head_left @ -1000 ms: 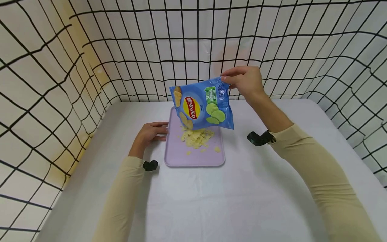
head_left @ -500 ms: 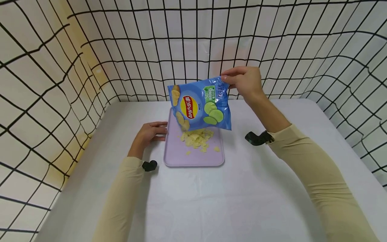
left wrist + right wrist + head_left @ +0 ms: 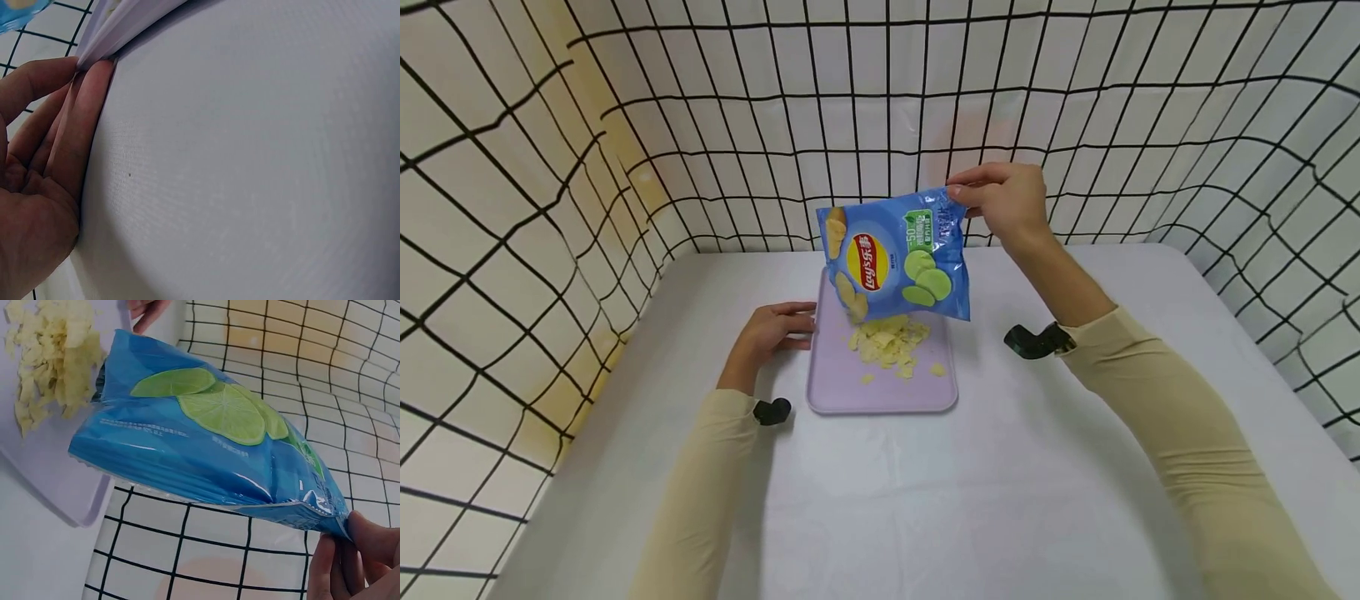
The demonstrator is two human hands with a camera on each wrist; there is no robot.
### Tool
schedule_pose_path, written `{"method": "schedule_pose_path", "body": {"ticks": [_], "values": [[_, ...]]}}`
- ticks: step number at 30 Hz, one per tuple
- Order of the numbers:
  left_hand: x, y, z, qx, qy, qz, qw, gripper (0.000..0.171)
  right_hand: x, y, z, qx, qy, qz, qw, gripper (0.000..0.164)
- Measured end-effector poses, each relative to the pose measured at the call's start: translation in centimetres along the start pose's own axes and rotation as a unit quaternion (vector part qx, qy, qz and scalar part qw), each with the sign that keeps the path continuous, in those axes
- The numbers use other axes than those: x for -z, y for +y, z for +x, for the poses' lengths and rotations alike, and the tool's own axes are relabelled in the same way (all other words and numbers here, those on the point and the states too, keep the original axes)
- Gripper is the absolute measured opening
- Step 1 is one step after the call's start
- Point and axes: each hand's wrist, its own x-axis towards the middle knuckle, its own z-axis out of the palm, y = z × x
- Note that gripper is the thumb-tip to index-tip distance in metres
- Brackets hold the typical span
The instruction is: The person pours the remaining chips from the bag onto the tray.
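My right hand (image 3: pixel 1011 204) pinches the upper right corner of a blue Lay's chip bag (image 3: pixel 940 229) between thumb and fingers. The bag tilts over a lilac tray (image 3: pixel 850 396), covering its far part in the head view. A pile of broken potato chips (image 3: pixel 889 340) lies on the tray beneath the bag's lower edge. In the right wrist view, the bag's lower end (image 3: pixel 125 440) reaches beside the chips (image 3: pixel 59 356). At the tray's left side, my left hand (image 3: pixel 771 329) holds the rim (image 3: pixel 103 47), thumb and fingertips meeting at it in the left wrist view.
The tray rests on a white-covered table (image 3: pixel 1037 475). A black wire grid (image 3: pixel 891 92) surrounds the table at the back and both sides. Small black devices (image 3: pixel 1037 342) are fixed at both sleeve cuffs. A few chip crumbs (image 3: pixel 938 369) lie apart from the pile.
The bag has shifted slightly left and a little upward with my right hand, and a few chips on the pile sit differently. The left hand stays at the tray's edge.
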Motion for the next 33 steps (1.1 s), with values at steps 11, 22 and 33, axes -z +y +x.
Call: {"method": "schedule_pose_path", "body": {"ticks": [11,22,33], "values": [[0.00,0.12,-0.09,0.004,0.001,-0.003,1.0000,0.047,-0.36,0.15,0.00,-0.006,0.004,-0.023,1.000,0.023],[0.01,0.16,-0.12,-0.001,-0.003,-0.003,1.0000,0.048,-0.18,-0.03,0.08,-0.004,0.032,0.000,0.999,0.024],[0.01,-0.05,-0.19,-0.003,-0.005,-0.008,0.9999,0.047,-0.11,0.33,0.11,-0.014,0.046,0.011,0.999,0.020]]}}
